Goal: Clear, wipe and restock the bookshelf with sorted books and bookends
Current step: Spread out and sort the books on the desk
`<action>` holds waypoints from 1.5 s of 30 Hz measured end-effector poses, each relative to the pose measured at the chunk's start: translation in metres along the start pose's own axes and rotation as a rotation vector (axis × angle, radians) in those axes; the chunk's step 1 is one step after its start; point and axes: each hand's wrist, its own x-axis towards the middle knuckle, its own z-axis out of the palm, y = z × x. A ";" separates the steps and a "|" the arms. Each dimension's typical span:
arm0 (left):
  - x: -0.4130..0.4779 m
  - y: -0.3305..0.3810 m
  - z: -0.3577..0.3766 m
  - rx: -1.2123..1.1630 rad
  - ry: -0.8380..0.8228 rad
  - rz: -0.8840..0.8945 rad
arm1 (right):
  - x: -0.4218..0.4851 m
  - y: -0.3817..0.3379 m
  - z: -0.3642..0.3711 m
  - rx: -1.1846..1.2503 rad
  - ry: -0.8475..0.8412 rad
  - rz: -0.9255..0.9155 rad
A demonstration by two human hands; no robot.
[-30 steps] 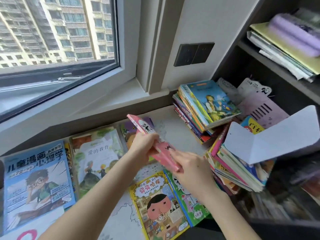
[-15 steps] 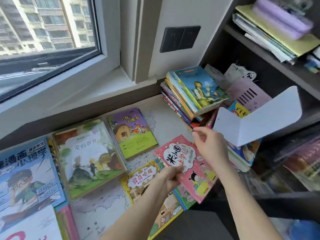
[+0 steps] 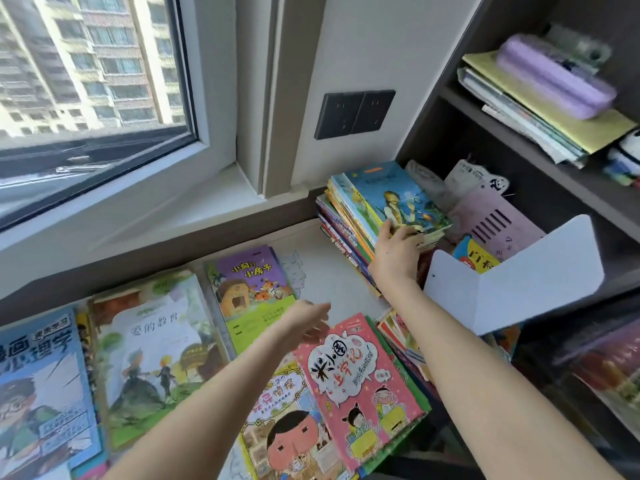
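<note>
- books in the stack [image 3: 346, 216] beside the bookshelf [image 3: 588, 185] are being gripped by the right hand [image 3: 394, 252], thumb pressing on the top blue cover.
- left hand [image 3: 306, 320] is hovering relaxed, holding nothing, just above the pink book [image 3: 360, 386].
- more books are lying flat on the desk [image 3: 332, 271]; a white bookend [image 3: 512, 292] is standing nearby.

Both arms bare: left forearm [image 3: 214, 393] comes in from lower left, right forearm [image 3: 467, 358] from lower right, and the right one is stretched farther forward. Left hand [image 3: 308, 322] is motion-blurred, palm down, fingers loosely extended, holding nothing. Right hand [image 3: 394, 252] has its back to the camera, wrist roughly in line with the forearm, thumb and fingers [image 3: 407, 233] curled on the near edge of a blue-covered picture book [image 3: 398, 195]
</note>
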 end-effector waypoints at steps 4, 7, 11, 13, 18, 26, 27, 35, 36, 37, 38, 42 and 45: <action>0.017 0.058 0.000 -0.480 -0.103 0.121 | -0.002 -0.001 -0.011 -0.166 0.006 -0.042; 0.024 0.093 0.003 -0.643 -0.250 0.168 | -0.017 -0.012 -0.033 -0.130 0.069 -0.057; 0.027 0.109 -0.005 -0.797 -0.266 0.220 | -0.063 -0.036 -0.055 0.084 -0.090 -0.038; 0.032 0.096 -0.010 -0.801 -0.199 0.223 | -0.086 -0.038 -0.068 0.153 -0.090 -0.121; 0.015 0.053 -0.032 -0.832 -0.095 0.206 | -0.101 0.004 -0.079 0.765 0.148 -0.091; -0.077 -0.007 -0.082 -0.927 0.036 0.376 | -0.122 0.018 -0.088 1.727 -0.567 -0.053; -0.093 -0.015 -0.088 -0.906 0.053 0.388 | -0.130 0.012 -0.090 1.776 -0.606 -0.137; -0.181 -0.102 -0.123 -0.834 0.357 0.399 | -0.179 -0.046 -0.088 1.695 -0.805 -0.504; -0.192 -0.118 -0.124 -0.866 0.397 0.406 | -0.187 -0.055 -0.085 1.681 -0.818 -0.523; -0.204 -0.134 -0.125 -0.901 0.426 0.417 | -0.194 -0.062 -0.082 1.674 -0.826 -0.525; -0.214 -0.147 -0.125 -0.923 0.447 0.424 | -0.198 -0.068 -0.076 1.684 -0.831 -0.499; -0.247 -0.193 -0.133 -0.978 0.568 0.373 | -0.221 -0.075 -0.055 1.713 -0.915 -0.345; -0.264 -0.212 -0.139 -0.938 0.590 0.343 | -0.238 -0.073 -0.038 1.727 -0.928 -0.288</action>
